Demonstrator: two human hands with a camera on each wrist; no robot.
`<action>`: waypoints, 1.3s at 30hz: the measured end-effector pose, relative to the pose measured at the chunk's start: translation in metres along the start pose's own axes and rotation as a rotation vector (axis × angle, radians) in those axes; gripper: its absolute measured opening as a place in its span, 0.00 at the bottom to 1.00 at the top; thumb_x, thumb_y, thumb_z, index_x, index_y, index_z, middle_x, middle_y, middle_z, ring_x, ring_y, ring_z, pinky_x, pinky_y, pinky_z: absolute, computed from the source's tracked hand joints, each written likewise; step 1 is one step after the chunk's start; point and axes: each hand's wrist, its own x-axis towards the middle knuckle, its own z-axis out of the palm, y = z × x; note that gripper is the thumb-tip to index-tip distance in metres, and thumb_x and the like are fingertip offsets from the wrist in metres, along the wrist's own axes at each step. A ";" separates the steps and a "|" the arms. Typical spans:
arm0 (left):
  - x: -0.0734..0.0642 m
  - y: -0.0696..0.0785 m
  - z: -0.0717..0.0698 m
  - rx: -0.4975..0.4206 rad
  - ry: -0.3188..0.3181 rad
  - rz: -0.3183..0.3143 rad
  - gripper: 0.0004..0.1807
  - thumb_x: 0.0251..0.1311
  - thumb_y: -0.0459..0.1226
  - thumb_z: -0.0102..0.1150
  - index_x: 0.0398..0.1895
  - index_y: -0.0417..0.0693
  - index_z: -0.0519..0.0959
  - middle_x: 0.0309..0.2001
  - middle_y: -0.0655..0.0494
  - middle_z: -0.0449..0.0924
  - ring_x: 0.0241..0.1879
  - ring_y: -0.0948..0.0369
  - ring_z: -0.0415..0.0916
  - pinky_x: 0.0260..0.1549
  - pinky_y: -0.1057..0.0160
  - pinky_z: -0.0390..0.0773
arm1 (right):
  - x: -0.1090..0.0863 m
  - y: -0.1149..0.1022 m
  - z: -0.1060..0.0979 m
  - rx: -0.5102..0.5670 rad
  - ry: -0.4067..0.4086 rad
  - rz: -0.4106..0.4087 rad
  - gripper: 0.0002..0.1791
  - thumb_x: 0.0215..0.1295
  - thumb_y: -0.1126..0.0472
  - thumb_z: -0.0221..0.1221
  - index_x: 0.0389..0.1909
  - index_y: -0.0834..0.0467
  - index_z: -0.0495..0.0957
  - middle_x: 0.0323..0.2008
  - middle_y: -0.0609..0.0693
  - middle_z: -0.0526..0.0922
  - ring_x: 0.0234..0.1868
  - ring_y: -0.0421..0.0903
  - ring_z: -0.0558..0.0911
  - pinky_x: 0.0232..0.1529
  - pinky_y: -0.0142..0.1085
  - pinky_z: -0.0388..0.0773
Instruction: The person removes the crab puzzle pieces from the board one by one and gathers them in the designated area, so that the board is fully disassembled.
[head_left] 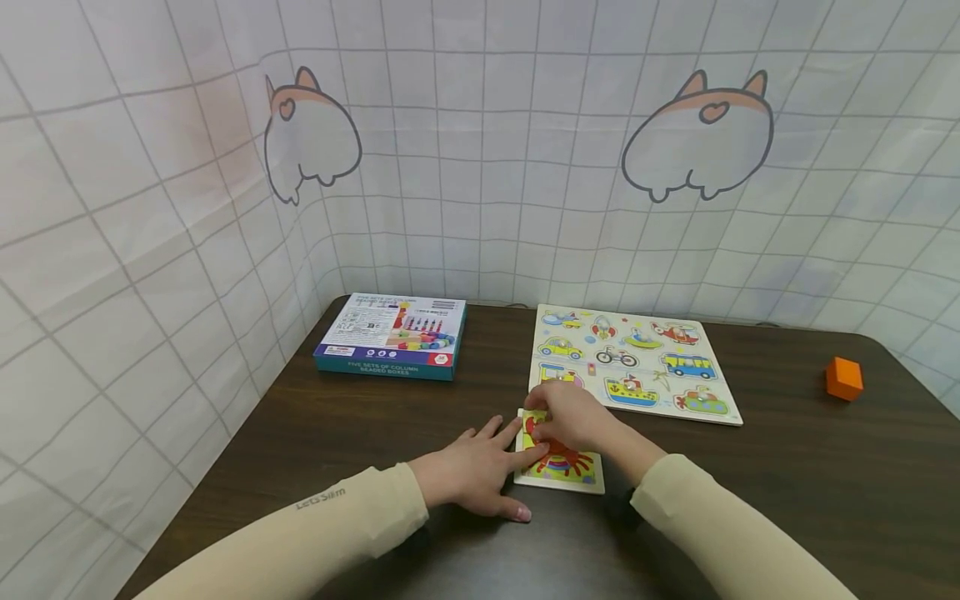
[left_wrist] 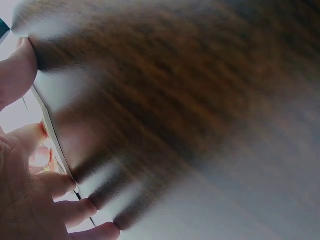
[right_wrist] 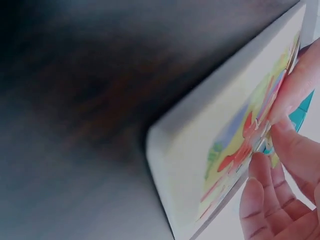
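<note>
Backdrop cloth (head_left: pixel 487 192): hanging across upper frame, white w/ grey grid, cartoon animal rears showing upper L & upper R.
Counter (head_left: pixel 787 475): spanning lower frame, dark wood-look, carrying all the items.
Crab puzzle (head_left: pixel 570 473): lying flat on counter, lower ctr of frame, a bit R of middle; pale rim enclosing red crab on yellow.
Left hand (head_left: pixel 472 473): spreading, fingers approx. straight; index tip resting on puzzle's L part, thumb pointing to bottom of frame; gripping nothing.
Right hand (head_left: pixel 573 417): curling over puzzle's upper part, thumb & fingertips pinching at crab's upper L bit, gap nearly nil; whether a loose pc is sitting between tips, can't tell.
Crab step: prob. working a pc at upper L of the picture, L hand apparently steadying.
Next move: prob. calling for lining up that bit's edges w/ its neighbours, then pressing flat, w/o L index blocking.
Teal box (head_left: pixel 384 333): sitting L of ctr, mid-frame; looking closed, lid advertising column beaded boxes; contents not showing.
Vehicle board (head_left: pixel 649 358): lying above puzzle, R of ctr; its spots apparently holding car, bike, bus, ship, helicopter etc.; lower L one partly hiding behind R hand.
Orange block (head_left: pixel 845 379): sitting far R of frame, well apart from both hands.
</note>
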 end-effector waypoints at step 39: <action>-0.002 0.002 -0.002 -0.030 0.006 -0.016 0.48 0.59 0.67 0.61 0.81 0.79 0.52 0.84 0.52 0.44 0.82 0.44 0.44 0.74 0.38 0.59 | -0.061 0.100 -0.055 -0.049 0.042 0.036 0.08 0.64 0.67 0.68 0.43 0.62 0.85 0.38 0.53 0.88 0.37 0.46 0.81 0.40 0.44 0.81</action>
